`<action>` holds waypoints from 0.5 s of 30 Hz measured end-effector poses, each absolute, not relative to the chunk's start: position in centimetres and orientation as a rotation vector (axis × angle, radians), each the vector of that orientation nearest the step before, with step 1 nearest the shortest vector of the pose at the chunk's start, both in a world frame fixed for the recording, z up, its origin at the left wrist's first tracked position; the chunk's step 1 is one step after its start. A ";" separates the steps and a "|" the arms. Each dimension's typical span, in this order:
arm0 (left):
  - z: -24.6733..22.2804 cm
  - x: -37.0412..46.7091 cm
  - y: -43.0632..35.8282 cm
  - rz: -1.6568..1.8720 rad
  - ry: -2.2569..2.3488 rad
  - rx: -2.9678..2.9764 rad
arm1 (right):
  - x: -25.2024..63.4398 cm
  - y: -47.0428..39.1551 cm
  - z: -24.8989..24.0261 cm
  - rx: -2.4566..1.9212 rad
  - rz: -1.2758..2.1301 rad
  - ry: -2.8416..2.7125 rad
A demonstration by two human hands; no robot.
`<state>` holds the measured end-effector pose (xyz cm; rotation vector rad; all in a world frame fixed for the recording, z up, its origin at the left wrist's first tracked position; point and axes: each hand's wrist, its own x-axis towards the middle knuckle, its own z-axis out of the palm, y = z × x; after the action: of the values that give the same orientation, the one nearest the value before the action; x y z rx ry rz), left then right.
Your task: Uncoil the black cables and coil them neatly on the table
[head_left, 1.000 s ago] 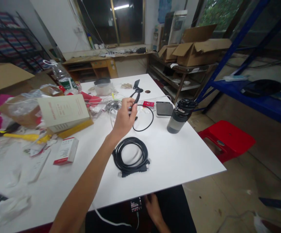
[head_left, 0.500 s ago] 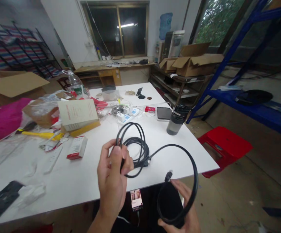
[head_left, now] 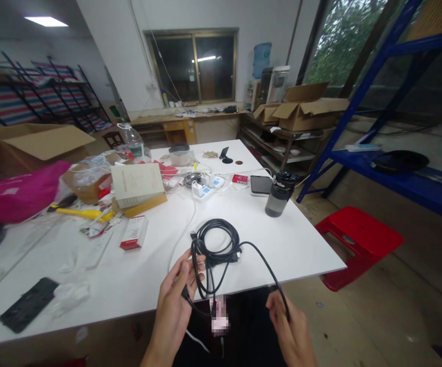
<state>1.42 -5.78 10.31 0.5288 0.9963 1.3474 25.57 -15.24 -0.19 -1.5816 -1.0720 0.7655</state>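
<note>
A black cable (head_left: 221, 224) lies coiled near the front edge of the white table (head_left: 301, 250). Smaller loops of cable hang over the fingers of my left hand (head_left: 178, 290), and a black connector rests between its thumb and palm. My right hand (head_left: 287, 321) is closed around a stretch of cable that arches from the coil's right side past the table edge. A light metal plug shows at the right of the coil. Below the table edge, between my hands, a pixelated pink object (head_left: 219, 316) is partly covered by cable.
Behind the coil are white power strips (head_left: 202, 191), a black-lidded bottle (head_left: 280, 196) and a dark flat device (head_left: 261, 185). To the left lie a red-white box (head_left: 134, 233), a booklet (head_left: 138, 183) and a black object (head_left: 29, 304). A red stool (head_left: 362, 229) stands right.
My left hand has lowered its cable loops toward the coil. My right hand has closed on the cable, its big loop now drawn out straighter. The view has tilted up slightly.
</note>
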 end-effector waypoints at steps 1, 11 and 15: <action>10.0 0.6 -5.8 1.316 1.018 0.544 | 26.4 -15.4 0.1 -1.592 0.756 -0.968; 10.1 -9.9 -4.2 1.462 1.181 0.462 | 35.8 -15.3 10.2 -1.339 0.720 -0.317; 10.9 -12.1 -3.6 1.652 1.219 0.351 | 40.8 -17.0 10.1 -1.341 0.621 -0.343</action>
<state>-12.09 -3.60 10.85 0.3508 1.2190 1.6516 40.77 -16.96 10.08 -1.3414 -0.3428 0.6210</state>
